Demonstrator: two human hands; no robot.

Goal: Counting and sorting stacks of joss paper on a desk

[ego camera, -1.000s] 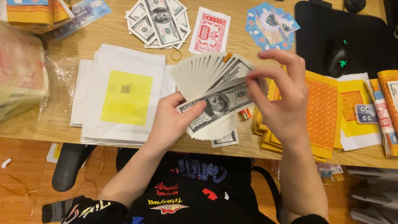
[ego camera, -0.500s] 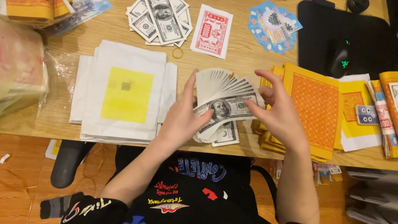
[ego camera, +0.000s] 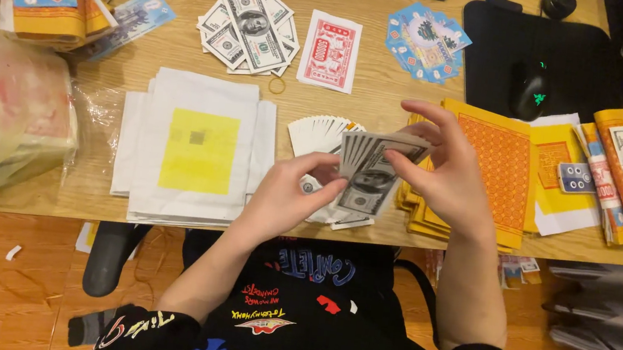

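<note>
- My left hand [ego camera: 285, 195] holds the fanned notes [ego camera: 355, 174] from below.
- My right hand [ego camera: 446, 176] pinches their top edge.
- Orange papers [ego camera: 499, 162] lie on the bench [ego camera: 352, 105], under my right hand.

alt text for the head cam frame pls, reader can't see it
Seen from above, a person's left hand and right hand hold a fanned stack of banknote-style paper bills over a wooden desk. White sheets topped by a yellow square lie to the left, orange patterned paper to the right.
</note>
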